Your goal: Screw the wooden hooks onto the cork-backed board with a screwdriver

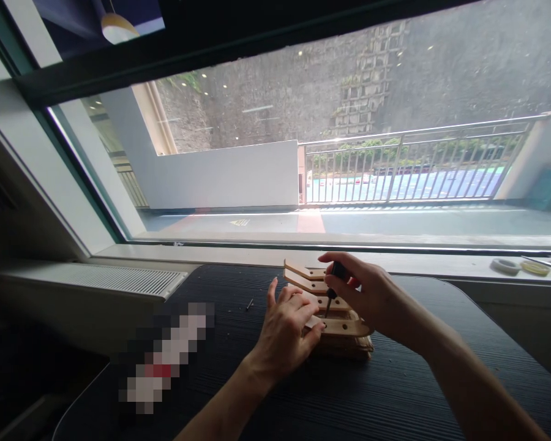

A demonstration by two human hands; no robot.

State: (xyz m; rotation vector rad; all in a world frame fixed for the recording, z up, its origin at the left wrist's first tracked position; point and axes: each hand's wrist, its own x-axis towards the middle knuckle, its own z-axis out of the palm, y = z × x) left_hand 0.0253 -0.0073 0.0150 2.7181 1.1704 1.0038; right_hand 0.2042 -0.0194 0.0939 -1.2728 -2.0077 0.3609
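My right hand (371, 291) is closed around the dark handle of a screwdriver (338, 271), its shaft slanting down to a hole in the nearest wooden slat (356, 329). Fingers bent, my left hand (285, 320) grips that slat's left part, the thumb by the screwdriver tip. Behind it lie several similar pale slats with dark holes; the farthest slat (300, 267) has an upturned left end. Beneath them is a brown, rough-edged block (349, 350), partly hidden by my hands. Whether a screw sits under the tip I cannot tell.
Left of my hands, small screws (250, 304) lie on the dark table (229, 380). A blurred-out item (165, 361) lies farther left. Rolls of tape (505, 266) rest on the windowsill at right. A white radiator (119, 277) adjoins the table's left side, below the large window.
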